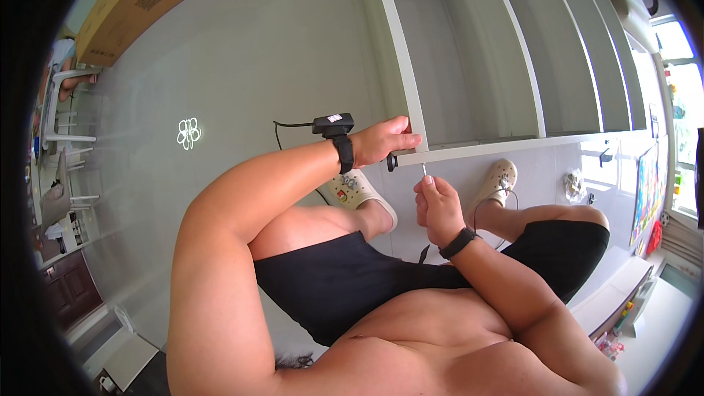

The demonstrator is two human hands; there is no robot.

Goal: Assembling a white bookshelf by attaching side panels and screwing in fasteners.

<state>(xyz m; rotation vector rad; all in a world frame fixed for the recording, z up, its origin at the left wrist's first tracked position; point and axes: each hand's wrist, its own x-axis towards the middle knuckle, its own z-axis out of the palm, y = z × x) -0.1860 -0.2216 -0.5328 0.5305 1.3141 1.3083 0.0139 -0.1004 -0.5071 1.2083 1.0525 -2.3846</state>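
A white shelf unit with several compartments lies on its side in front of me. My left hand grips its near left corner, thumb and fingers closed over the board's edge. Just below that corner, my right hand is closed in a pinch around a thin metal rod. The rod's upper end meets the unit's near edge; its lower part is hidden in my fingers, so I cannot tell its kind. A black round foot sticks out beside my left hand.
My feet in beige clogs stand by the unit's near side. A clear plastic bag lies on the floor at right. A large cardboard box is at the far left, with white chairs along the left.
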